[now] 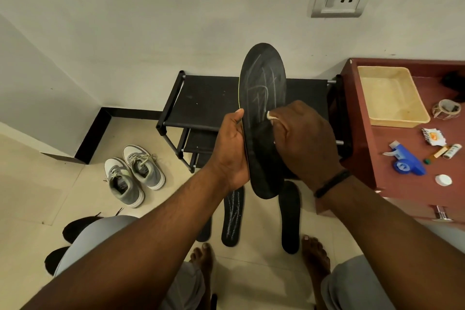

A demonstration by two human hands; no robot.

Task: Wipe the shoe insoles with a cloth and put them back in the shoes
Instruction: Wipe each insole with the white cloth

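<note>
The left hand [232, 151] grips a black insole [261, 88] upright by its edge. Just beside it, the right hand [305, 143] pinches a white cloth [271, 116] against the insole's chalk-marked face.

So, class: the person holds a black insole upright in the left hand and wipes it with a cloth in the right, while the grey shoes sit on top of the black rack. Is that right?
One detail is wrong. The head view shows the grey shoes on the floor left of the black rack, not on top. The left hand does hold the insole upright while the right hand wipes with the cloth.
</note>
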